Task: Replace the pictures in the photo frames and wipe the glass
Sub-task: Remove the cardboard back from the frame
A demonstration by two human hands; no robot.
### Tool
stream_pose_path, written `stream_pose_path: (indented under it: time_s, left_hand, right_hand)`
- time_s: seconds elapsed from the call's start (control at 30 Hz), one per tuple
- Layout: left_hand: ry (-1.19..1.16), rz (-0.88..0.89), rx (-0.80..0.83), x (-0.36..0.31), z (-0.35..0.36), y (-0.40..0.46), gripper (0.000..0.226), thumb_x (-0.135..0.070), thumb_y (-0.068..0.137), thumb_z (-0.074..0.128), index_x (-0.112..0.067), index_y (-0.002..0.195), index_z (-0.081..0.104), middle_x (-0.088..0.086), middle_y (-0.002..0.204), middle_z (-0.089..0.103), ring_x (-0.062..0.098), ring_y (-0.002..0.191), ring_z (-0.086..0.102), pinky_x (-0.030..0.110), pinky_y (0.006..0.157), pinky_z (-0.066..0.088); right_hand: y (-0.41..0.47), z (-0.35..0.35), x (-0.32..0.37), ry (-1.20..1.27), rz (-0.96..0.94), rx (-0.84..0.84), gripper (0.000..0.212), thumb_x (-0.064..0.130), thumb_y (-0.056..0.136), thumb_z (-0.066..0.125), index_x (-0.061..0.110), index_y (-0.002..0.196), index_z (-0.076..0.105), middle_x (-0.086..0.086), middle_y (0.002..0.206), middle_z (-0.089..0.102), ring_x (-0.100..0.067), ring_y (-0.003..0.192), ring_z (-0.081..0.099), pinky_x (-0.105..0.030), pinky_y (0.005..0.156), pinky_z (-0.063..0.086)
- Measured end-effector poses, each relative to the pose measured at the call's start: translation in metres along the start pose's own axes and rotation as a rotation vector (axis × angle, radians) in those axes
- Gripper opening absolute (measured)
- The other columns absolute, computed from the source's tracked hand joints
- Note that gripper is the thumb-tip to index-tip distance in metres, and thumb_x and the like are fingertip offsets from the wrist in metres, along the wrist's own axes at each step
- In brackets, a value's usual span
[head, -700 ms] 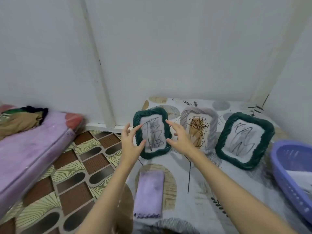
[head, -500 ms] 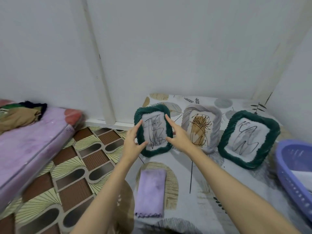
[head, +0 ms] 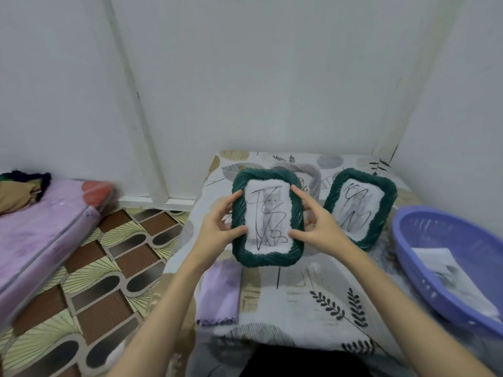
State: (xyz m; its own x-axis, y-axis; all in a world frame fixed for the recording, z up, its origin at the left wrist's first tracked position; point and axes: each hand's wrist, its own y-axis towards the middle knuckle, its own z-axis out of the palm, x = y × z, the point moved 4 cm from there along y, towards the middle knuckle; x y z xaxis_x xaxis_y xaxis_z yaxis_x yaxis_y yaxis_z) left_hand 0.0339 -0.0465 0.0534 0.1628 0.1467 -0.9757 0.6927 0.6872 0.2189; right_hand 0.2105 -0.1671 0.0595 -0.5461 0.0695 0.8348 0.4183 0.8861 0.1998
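Note:
A dark green woven photo frame (head: 268,257) is lifted above the patterned table, its glass scribbled over a faint cat picture. My left hand (head: 217,227) grips its left edge and my right hand (head: 315,227) grips its right edge, thumbs on the front. A second green frame (head: 381,213) with scribbled glass leans at the back right. A grey woven frame (head: 310,174) stands behind the held one, mostly hidden. A folded lilac cloth (head: 217,292) lies on the table near the left edge.
A purple plastic basket (head: 424,270) holding papers sits at the right. The leaf-print tablecloth (head: 299,308) covers the table set into the white wall corner. A pink mattress (head: 40,235) with clothes lies left on the patterned floor (head: 103,281).
Both hands closed on the left green frame and lifted it off its spot by the wall, bringing it toward me; it now hides most of the grey frame.

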Motion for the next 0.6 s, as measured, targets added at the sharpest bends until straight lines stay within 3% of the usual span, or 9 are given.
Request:
stream_pose_path:
  time_s: [0.07,0.13,0.23,0.3,0.37,0.43,0.5,0.53,0.6]
  left_hand:
    - [-0.091,-0.034,0.023,-0.002,0.021,-0.007,0.068,0.017,0.079,0.056,-0.034,0.124,0.05,0.002,0.124,0.053,0.02,0.096,0.066,0.034,0.073,0.058]
    - [-0.151,-0.043,0.035,-0.002,0.04,-0.014,0.069,0.018,0.08,0.054,-0.035,0.123,0.052,0.001,0.125,0.054,0.022,0.096,0.066,0.036,0.074,0.058]
    - [-0.215,-0.057,0.051,0.0,0.064,-0.026,0.069,0.019,0.08,0.052,-0.034,0.124,0.052,0.001,0.129,0.053,0.029,0.108,0.061,0.038,0.079,0.057]
    - [-0.296,-0.096,0.043,0.005,0.077,-0.033,0.069,0.02,0.081,0.051,-0.029,0.129,0.049,0.002,0.13,0.053,0.025,0.111,0.059,0.033,0.076,0.057]
    - [-0.341,-0.149,0.045,0.012,0.09,-0.041,0.067,0.018,0.082,0.05,-0.029,0.13,0.046,0.004,0.132,0.051,0.021,0.113,0.057,0.034,0.081,0.056]
    - [-0.158,-0.182,0.061,0.021,0.103,-0.048,0.063,0.008,0.086,0.052,-0.036,0.13,0.042,0.003,0.144,0.039,0.024,0.127,0.044,0.04,0.101,0.044]
    - [0.156,-0.15,0.09,0.02,0.116,-0.054,0.051,-0.014,0.092,0.053,-0.042,0.132,0.037,-0.006,0.152,0.023,0.014,0.142,0.018,0.036,0.114,0.021]
    - [0.193,-0.135,0.092,0.016,0.122,-0.056,0.044,-0.025,0.094,0.049,-0.043,0.131,0.035,-0.009,0.152,0.022,0.01,0.143,0.013,0.035,0.116,0.016]
    - [0.071,-0.174,0.121,0.003,0.136,-0.06,0.038,-0.042,0.095,0.036,-0.044,0.133,0.033,-0.009,0.148,0.031,0.012,0.14,0.024,0.041,0.116,0.021]
  right_hand:
    - [-0.021,-0.016,-0.003,0.05,0.025,-0.01,0.089,0.005,0.077,0.07,0.045,0.14,0.022,0.013,0.118,0.047,0.003,0.053,0.042,-0.013,0.054,0.043]
    - [-0.041,-0.03,-0.005,0.103,0.039,-0.026,0.093,0.005,0.077,0.071,0.046,0.141,0.017,0.016,0.114,0.044,0.002,0.057,0.046,-0.014,0.057,0.045]
    - [-0.066,-0.045,-0.015,0.138,0.071,-0.059,0.093,0.018,0.077,0.073,0.057,0.137,0.014,0.0,0.132,0.042,-0.013,0.098,0.056,-0.033,0.084,0.052]
    - [-0.082,-0.05,-0.02,0.199,0.083,-0.064,0.085,0.021,0.081,0.07,0.054,0.139,0.017,0.002,0.144,0.037,-0.019,0.124,0.048,-0.04,0.101,0.044]
    - [-0.096,-0.051,-0.019,0.303,0.086,-0.081,0.076,0.014,0.086,0.063,0.041,0.143,0.02,0.018,0.139,0.044,-0.004,0.124,0.048,-0.026,0.099,0.045]
    - [-0.107,-0.05,-0.012,0.338,0.084,-0.131,0.07,0.004,0.088,0.057,0.027,0.145,0.024,0.026,0.13,0.048,0.01,0.113,0.051,-0.015,0.091,0.047]
    - [-0.112,-0.05,-0.008,0.172,0.052,-0.204,0.068,0.002,0.089,0.056,0.025,0.145,0.025,0.017,0.144,0.036,0.002,0.127,0.042,-0.026,0.107,0.039]
    - [-0.113,-0.049,-0.007,0.086,0.038,-0.218,0.068,0.004,0.089,0.055,0.028,0.145,0.025,0.015,0.147,0.031,-0.008,0.134,0.036,-0.034,0.111,0.033]
    - [-0.113,-0.047,-0.004,0.025,0.017,-0.186,0.068,0.005,0.09,0.055,0.034,0.143,0.024,0.017,0.147,0.027,-0.012,0.138,0.028,-0.037,0.113,0.028]
